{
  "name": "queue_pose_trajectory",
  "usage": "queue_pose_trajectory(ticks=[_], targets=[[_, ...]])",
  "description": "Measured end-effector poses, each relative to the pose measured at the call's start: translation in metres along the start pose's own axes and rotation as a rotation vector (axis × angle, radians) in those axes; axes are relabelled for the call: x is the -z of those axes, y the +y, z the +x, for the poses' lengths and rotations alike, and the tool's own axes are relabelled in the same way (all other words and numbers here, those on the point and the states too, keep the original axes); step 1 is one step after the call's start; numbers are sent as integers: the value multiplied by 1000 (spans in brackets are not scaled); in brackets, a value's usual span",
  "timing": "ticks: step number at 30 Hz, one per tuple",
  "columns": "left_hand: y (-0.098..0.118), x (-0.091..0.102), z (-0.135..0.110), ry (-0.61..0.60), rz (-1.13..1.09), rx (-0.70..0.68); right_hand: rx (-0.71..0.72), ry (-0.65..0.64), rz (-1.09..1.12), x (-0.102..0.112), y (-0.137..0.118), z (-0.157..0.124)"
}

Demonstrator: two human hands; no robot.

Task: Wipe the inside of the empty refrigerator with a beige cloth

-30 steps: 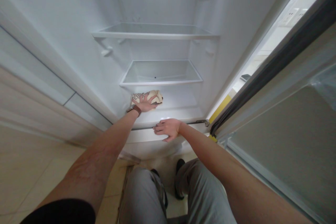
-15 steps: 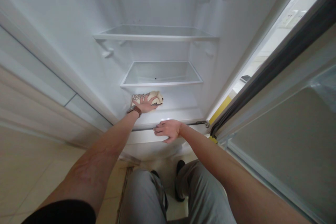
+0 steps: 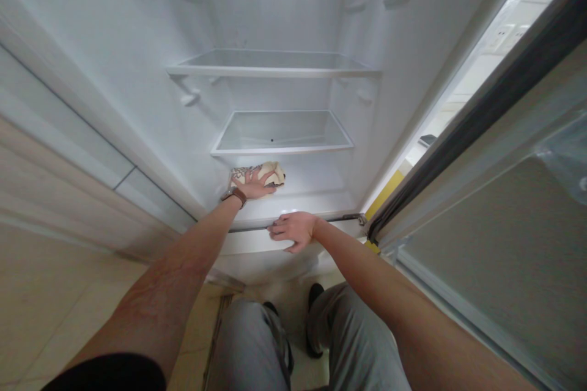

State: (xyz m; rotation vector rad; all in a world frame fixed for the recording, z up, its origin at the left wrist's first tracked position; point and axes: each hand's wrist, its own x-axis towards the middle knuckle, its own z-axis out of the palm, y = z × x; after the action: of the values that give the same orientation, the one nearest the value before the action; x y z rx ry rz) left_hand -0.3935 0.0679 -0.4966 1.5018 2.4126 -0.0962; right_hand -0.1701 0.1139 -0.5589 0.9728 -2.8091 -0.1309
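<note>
My left hand [image 3: 255, 187] lies flat with spread fingers on a folded cream cloth [image 3: 275, 168] with a dark printed pattern. The cloth rests on the refrigerator's white bottom surface [image 3: 316, 177], toward the left side wall, and is partly covered by the hand. A brown-banded watch [image 3: 238, 197] is on the left wrist. Outside the compartment, my right hand [image 3: 293, 229] rests on the front ledge [image 3: 245, 241] with its fingers stretched out to the left. Nothing shows in the right hand.
Above the hands are a lower glass shelf [image 3: 284, 128] and an upper glass shelf [image 3: 275, 61]. The refrigerator door [image 3: 495, 256] stands open on the right, with a dark seal. A metal hinge [image 3: 353, 217] sits at the ledge's right end. My knees are close below.
Both hands stay in nearly the same places, the left on the cloth and the right on the ledge. The view has tilted up slightly, so the shelves appear a little lower.
</note>
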Motion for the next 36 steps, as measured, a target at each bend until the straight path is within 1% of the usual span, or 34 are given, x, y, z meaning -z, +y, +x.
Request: queue_pose_trajectory(ticks=[3,5,10,15,19,22,24,26,28,33,35,36], targets=[[-6,3,3,-53,-22,-45,2,8,6,-2,0,0],[-8,4,6,-64,-30,-62,0,12,7,-3,0,-1],[-8,-1,8,-30,-31,-43,-2,23,-7,-2,-1,-1],[-5,-4,1,50,-40,-74,7,38,-13,-5,0,-1],[0,-5,-3,44,-15,-53,5,51,-22,-7,1,-2],[7,-7,-4,36,-37,-66,3,45,-14,-7,1,-3],[15,-10,-7,32,-71,-96,2,39,-6,-6,0,-3],[28,-11,-11,29,-104,-145,-7,36,-1,-6,0,-3],[47,-12,-17,18,-130,-202,-15,31,-1,-6,0,-4],[105,-15,-29,7,-184,-293,-26,-9,11,-11,2,-5],[120,-15,-32,0,-217,-316,-34,-31,23,-12,2,-5],[121,-15,-34,13,-241,-330,-35,-36,27,-12,2,-5]])
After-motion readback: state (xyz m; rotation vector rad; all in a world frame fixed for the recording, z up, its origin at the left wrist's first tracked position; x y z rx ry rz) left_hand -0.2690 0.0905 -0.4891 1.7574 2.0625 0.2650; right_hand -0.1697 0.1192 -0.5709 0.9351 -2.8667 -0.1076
